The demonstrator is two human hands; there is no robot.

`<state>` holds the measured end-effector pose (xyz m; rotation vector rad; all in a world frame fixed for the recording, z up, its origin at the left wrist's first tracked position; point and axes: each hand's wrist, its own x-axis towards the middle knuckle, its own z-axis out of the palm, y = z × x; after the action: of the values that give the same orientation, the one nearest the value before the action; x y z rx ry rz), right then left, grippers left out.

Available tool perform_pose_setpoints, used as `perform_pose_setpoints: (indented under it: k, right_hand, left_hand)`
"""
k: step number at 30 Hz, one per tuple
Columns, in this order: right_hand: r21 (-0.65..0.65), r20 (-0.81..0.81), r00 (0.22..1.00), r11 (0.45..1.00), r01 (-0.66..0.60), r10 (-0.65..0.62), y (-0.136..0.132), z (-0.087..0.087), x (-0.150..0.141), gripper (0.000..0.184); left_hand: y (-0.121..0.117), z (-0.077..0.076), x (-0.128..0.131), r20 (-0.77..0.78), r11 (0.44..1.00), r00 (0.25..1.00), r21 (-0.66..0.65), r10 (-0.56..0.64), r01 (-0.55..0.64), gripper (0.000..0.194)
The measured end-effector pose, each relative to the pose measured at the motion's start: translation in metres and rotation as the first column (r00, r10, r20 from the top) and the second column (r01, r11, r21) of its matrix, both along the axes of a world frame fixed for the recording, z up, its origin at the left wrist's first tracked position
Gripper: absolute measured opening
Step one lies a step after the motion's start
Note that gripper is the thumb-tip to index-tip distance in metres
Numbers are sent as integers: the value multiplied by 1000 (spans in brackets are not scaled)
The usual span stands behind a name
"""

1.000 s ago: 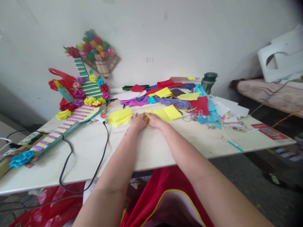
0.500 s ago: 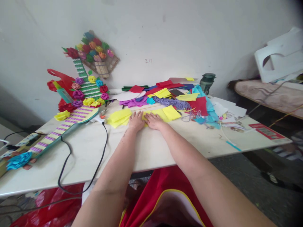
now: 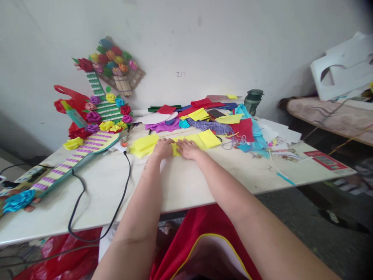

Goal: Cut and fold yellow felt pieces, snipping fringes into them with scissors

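A strip of yellow crepe paper [image 3: 208,139] lies stretched sideways across the white table, with folded layers at both ends. On its middle my right hand [image 3: 187,149] rests flat, fingers spread. My left hand [image 3: 163,148] is just to the left of it, over the paper, with its fingers slightly bent and apart. Part of the strip is hidden under both hands. Behind it lie a bundle of purple yarn [image 3: 211,126] and several coloured paper pieces, among them a folded yellow sheet [image 3: 199,114].
A hot glue gun [image 3: 118,147] with a black cord [image 3: 124,186] lies left of the paper. Beside it stand a flower-decorated green and white striped shape [image 3: 109,112] and a glue bottle [image 3: 76,116]. A dark green bottle [image 3: 253,102] is at the back right. Paper scraps [image 3: 279,136] lie at right.
My left hand has shifted slightly left and its fingers have bent and lifted a little. The right hand stays on the paper. The whole view has shifted slightly.
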<state>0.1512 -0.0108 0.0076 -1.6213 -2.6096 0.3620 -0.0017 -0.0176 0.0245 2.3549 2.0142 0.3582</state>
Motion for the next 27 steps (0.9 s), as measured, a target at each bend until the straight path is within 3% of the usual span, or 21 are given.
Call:
perform_pose_setpoints:
  k: [5,15,27]
  right_hand:
    - [-9,18,1000,1000,1,-1,3,-2,-1,58]
    - [-16,42,998,999,-35,36,4,0,4,58]
    - [-25,87,994,997,-71,73,5,3,7,58]
  left_hand:
    - [0,-1,-12,77,977,974,47,-213,210,43]
    - [2,-2,-17,206,958,935,54,-288,283,30]
    - [14,-9,-22,405,914,826,66,-392,401,17]
